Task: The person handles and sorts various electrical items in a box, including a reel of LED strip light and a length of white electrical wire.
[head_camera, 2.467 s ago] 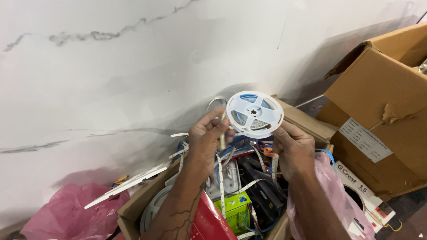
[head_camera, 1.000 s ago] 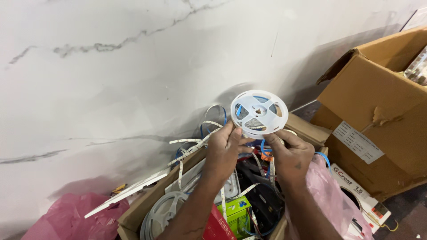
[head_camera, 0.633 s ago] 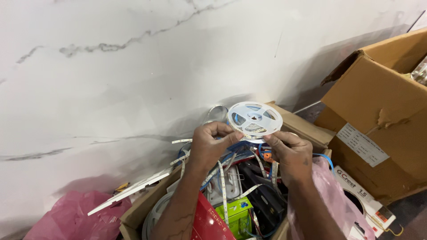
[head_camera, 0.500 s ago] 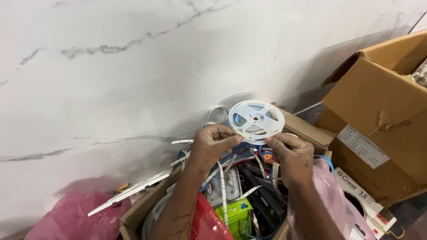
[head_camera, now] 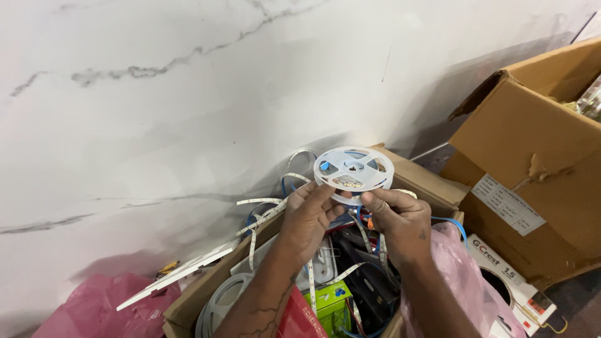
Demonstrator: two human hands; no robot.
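Both hands are holding a white plastic reel (head_camera: 354, 174) of LED strip up over an open cardboard box (head_camera: 432, 184) that is standing against a white marble wall (head_camera: 188, 106). The left hand (head_camera: 308, 219) is pinching the reel's near left rim, its thumb and fingertips (head_camera: 325, 192) closing on the edge, while the right hand (head_camera: 400, 222) is gripping the lower right rim with its fingers curled in under it. The reel is lying nearly flat, tipping a little toward the camera, so its spoked face is looking upward and its hub axis is running roughly vertical; the flat disc is spreading left to right between the two hands. A loose length of white strip (head_camera: 266, 209) is trailing from under the reel down and to the left, looping over the box's edge, and another length is hanging between the forearms into the box. Below the hands the box is holding tangled blue and black cables, a second empty reel (head_camera: 219, 303) and a small green carton (head_camera: 332, 300). A pink plastic bag (head_camera: 81, 307) is lying at the lower left, and a larger brown cardboard carton (head_camera: 538, 169) is standing open to the right, well apart from the hands.
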